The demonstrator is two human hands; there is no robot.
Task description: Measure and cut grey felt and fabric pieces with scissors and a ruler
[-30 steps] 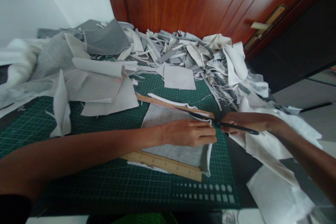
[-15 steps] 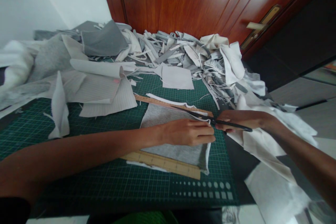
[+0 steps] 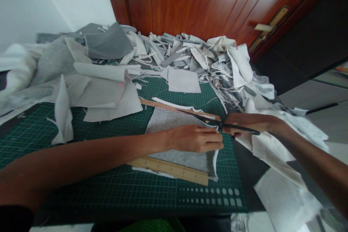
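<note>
A grey fabric piece [image 3: 185, 157] with a white edge lies on the green cutting mat [image 3: 152, 192]. My left hand [image 3: 199, 138] rests on this fabric, its bent fingers closed at the right edge; the fingertips are partly hidden. Black scissors [image 3: 208, 120] are gripped in my right hand [image 3: 233, 122] at the mat's right side. Their blades point left along the fabric's upper edge, almost closed. A wooden ruler [image 3: 148, 103] lies along that upper edge, and a wider tan ruler [image 3: 176, 170] along the lower one.
Striped cloth pieces [image 3: 108, 112] lie to the left. A heap of grey and white scraps [image 3: 176, 52] lines the back, below a wooden door [image 3: 185, 3]. A pale square [image 3: 184, 81] lies behind the fabric. White cloth [image 3: 285, 192] hangs over the right edge.
The scissors and my right hand have shifted slightly left along the fabric's upper edge, and the blades look a little closer together. My left hand stays on the fabric. The view has shifted slightly.
</note>
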